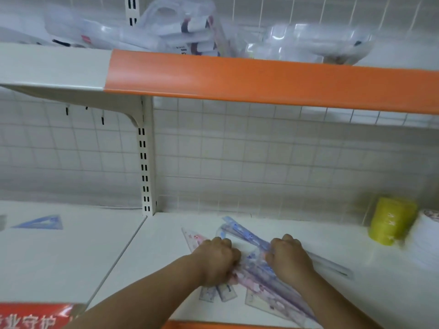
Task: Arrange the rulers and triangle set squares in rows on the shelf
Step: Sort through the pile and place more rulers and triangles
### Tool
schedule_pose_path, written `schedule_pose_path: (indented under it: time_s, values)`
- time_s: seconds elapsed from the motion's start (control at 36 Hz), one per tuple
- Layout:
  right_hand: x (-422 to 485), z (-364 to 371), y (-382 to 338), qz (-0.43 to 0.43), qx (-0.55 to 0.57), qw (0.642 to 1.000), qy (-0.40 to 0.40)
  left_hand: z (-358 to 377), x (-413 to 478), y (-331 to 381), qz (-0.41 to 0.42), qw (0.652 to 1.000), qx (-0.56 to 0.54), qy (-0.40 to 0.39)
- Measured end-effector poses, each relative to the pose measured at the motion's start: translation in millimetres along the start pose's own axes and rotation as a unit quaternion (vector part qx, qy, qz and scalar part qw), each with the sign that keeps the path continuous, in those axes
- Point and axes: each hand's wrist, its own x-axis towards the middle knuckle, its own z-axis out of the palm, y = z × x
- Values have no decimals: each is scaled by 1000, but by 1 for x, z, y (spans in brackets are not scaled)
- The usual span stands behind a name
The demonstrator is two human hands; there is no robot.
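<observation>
A loose pile of rulers and set squares (261, 284), thin clear plastic printed in pink and blue, lies fanned near the front of the smooth white lower shelf (161, 252). The left hand (218, 260) curls its grip over the pile's left side. The right hand (288, 257) closes its grip on the long flat strips. One blue triangular set square (41, 223) lies flat at far left. A yellow cylinder (389, 222) stands at right, below a glossy orange shelf edge (261, 79).

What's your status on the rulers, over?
Left hand and right hand gripping the ruler pile. Pile jumbled, no rows yet. One blue set square lies apart, left bay. Yellow roll far right, clear of hands.
</observation>
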Motion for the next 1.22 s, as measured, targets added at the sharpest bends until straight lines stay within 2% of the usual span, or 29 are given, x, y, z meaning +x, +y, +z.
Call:
schedule_pose_path:
  time_s: [0.22, 0.42, 0.75, 0.86, 1.06, 1.22]
  values:
    - [3, -1, 2, 10, -7, 1000, -9, -2, -4, 0, 11, 1000, 0, 25]
    - [5, 0, 4, 6, 11, 999, -32, 5, -6, -2, 21, 999, -31, 18]
    - [1, -6, -2, 45, 34, 998, -30, 6, -9, 5, 13, 1000, -9, 19]
    - [1, -8, 0, 60, 45, 996, -47, 6, -11, 5, 13, 999, -29, 13]
    - [0, -19, -3, 130, 50, 990, -32, 4, -13, 0, 10, 997, -79, 6]
    - [-2, -20, 5, 141, 48, 989, -6, 2, -16, -6, -1, 993, -118, 19]
